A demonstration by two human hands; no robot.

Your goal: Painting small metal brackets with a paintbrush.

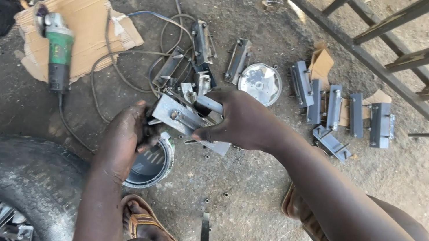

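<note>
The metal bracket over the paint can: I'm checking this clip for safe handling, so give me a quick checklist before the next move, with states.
1. Right hand grips the metal bracket: ok.
2. Left hand steady at the bracket's lower end: ok; what its fingers pinch, cannot tell.
3. Open paint can directly under the bracket: ok.
4. Angle grinder lies apart on the cardboard: ok.
5. Grinder unplugged: cannot tell.
6. Sandalled foot close to the can: not ok.

Bare forearms without sleeves, two bare hands, brown patterned sandal on one foot
</note>
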